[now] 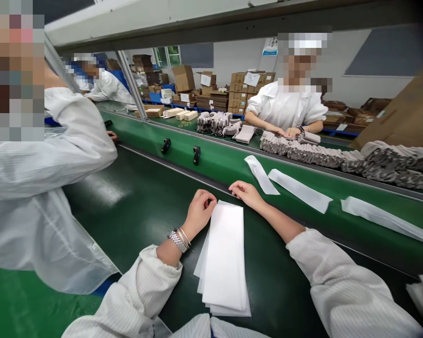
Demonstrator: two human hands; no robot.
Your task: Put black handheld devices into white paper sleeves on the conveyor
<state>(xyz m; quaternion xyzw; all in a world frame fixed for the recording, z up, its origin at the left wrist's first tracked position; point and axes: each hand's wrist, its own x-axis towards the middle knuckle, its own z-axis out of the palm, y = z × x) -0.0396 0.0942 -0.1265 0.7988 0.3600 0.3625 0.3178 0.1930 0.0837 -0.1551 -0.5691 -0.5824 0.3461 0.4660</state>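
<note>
A stack of white rectangular sheets (pixel 223 256) lies on the dark green table between my arms. My left hand (pixel 198 211) is curled at the stack's far left corner, fingers pinched on the top sheet's edge. My right hand (pixel 246 192) rests at the far right corner, fingertips bent down on the sheet's edge. Both wrists come out of white coat sleeves, and the left one wears a metal watch (pixel 178 240).
A green conveyor belt (pixel 218 162) beyond carries three white folded strips (pixel 299 188). Grey fabric pieces (pixel 338 157) pile along the far side. A person in white (pixel 287 105) works opposite; another person in white (pixel 28 178) stands close on my left. Cardboard boxes fill the back.
</note>
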